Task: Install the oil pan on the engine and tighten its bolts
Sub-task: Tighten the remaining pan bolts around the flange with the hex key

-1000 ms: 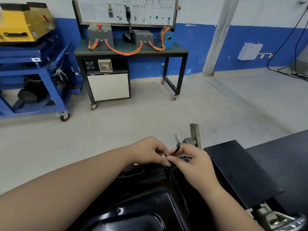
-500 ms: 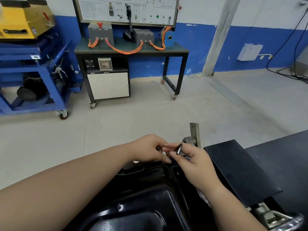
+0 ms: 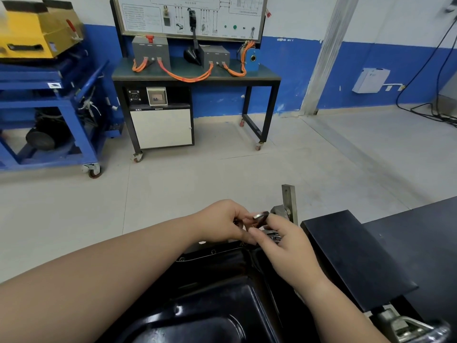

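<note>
The black oil pan [image 3: 210, 305] lies low in the middle of the view, its bolt-hole flange [image 3: 212, 251] on the far side. Just above that far edge my two hands meet. My right hand [image 3: 289, 251] pinches a small dark bolt [image 3: 261, 216] with a shiny head between thumb and forefinger. My left hand [image 3: 222, 221] has its fingers curled, its fingertips also on the bolt. Something small and dark shows inside its curled fingers. The engine under the pan is mostly hidden.
A grey metal bracket [image 3: 288, 201] stands upright just behind my hands. A black bench top [image 3: 351, 258] lies to the right, with a metal fitting [image 3: 405, 325] below it. Across the floor stand a wheeled test bench [image 3: 195, 75] and a blue cart [image 3: 49, 115].
Both hands have lifted slightly off the pan's far edge. The bolt, earlier upright in my right fingers, now lies tilted between the fingertips of both hands.
</note>
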